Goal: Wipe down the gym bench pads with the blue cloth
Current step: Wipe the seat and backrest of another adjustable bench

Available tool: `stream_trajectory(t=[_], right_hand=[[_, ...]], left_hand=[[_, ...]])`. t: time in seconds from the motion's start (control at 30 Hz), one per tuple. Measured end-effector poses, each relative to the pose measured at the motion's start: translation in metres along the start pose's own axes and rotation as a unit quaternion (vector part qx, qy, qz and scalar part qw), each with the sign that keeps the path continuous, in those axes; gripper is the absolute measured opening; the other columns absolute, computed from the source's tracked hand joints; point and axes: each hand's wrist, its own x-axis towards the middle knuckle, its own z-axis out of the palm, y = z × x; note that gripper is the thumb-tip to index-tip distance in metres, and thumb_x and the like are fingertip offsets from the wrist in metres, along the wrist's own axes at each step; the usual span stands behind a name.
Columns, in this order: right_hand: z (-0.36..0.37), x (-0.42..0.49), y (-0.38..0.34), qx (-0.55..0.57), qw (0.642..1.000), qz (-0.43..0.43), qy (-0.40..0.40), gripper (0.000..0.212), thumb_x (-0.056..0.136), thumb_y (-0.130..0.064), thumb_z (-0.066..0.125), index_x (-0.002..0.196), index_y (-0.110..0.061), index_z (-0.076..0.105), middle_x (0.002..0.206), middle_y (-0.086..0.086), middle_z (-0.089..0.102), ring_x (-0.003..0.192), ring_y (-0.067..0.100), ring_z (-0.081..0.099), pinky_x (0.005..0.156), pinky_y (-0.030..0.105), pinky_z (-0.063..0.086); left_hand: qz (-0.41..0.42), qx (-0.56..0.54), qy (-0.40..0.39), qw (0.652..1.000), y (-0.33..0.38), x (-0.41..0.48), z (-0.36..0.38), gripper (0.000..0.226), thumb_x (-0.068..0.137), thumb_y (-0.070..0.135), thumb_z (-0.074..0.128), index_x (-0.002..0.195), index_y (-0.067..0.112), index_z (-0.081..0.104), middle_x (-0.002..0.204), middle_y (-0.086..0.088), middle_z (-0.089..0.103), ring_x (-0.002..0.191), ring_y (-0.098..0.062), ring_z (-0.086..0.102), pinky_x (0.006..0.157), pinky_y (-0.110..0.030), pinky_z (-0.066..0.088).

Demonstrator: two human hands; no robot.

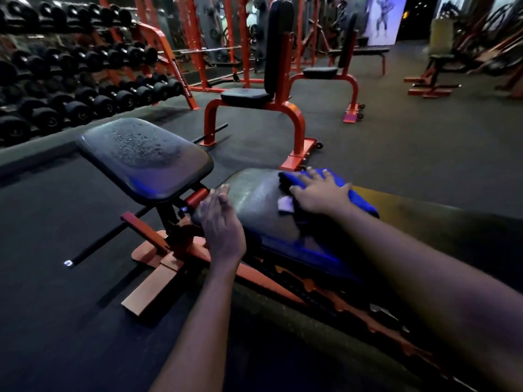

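Note:
An orange-framed gym bench lies in front of me with two black pads. The seat pad (144, 159) on the left is tilted up and beaded with water drops. On the long back pad (254, 202) lies the blue cloth (359, 199), with a white tag at its near edge. My right hand (319, 193) presses flat on the cloth with its fingers spread. My left hand (220, 222) rests with straight fingers on the near left end of the back pad and holds nothing.
A rack of black dumbbells (70, 80) fills the left wall. An upright orange seat bench (271, 89) stands just behind my bench, with more benches and racks further back. Dark rubber floor (410, 142) lies all around; a black bar (113, 236) juts out near the bench foot.

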Motion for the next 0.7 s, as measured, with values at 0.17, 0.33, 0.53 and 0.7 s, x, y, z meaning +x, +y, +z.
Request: stream_trajectory(t=[0.17,0.33,0.53,0.7], right_hand=[[0.007,-0.043,-0.003,-0.010,0.999,0.023,0.038,0.057,0.098,-0.056,0.025,0.154,-0.046,0.018,0.166,-0.006,0.005,0.153,0.025,0.003,0.113,0.070,0.006],[0.017,-0.111,0.026,-0.019,0.996,0.004,0.084,0.055,0.097,-0.061,0.025,0.151,-0.053,0.014,0.165,-0.015,0.004,0.153,0.015,0.001,0.116,0.064,0.007],[-0.017,-0.040,0.084,0.009,0.988,0.152,0.041,0.059,0.098,-0.056,0.024,0.154,-0.042,0.018,0.166,-0.006,0.004,0.153,0.024,0.002,0.114,0.069,0.005],[-0.004,-0.096,0.089,-0.033,0.995,0.073,0.063,0.056,0.097,-0.063,0.025,0.152,-0.053,0.014,0.165,-0.014,0.003,0.153,0.015,0.002,0.117,0.061,0.005]], left_hand=[[0.024,0.029,-0.103,0.994,0.025,0.000,0.018,0.075,0.097,0.052,0.009,0.136,0.009,0.058,0.144,-0.009,0.052,0.140,-0.019,0.037,0.120,-0.022,0.004],[0.055,0.119,-0.109,0.985,0.022,0.002,0.026,0.084,0.092,0.062,0.002,0.127,0.016,0.064,0.137,-0.006,0.059,0.132,-0.024,0.046,0.115,-0.023,0.014],[0.048,0.173,-0.143,0.973,0.034,-0.004,0.025,0.080,0.095,0.056,0.007,0.126,0.011,0.065,0.136,-0.010,0.060,0.134,-0.023,0.046,0.121,-0.035,0.010],[0.100,0.127,-0.202,0.966,0.081,-0.015,0.067,0.076,0.096,0.051,0.012,0.114,0.006,0.070,0.123,-0.015,0.067,0.123,-0.027,0.054,0.114,-0.045,0.029]])
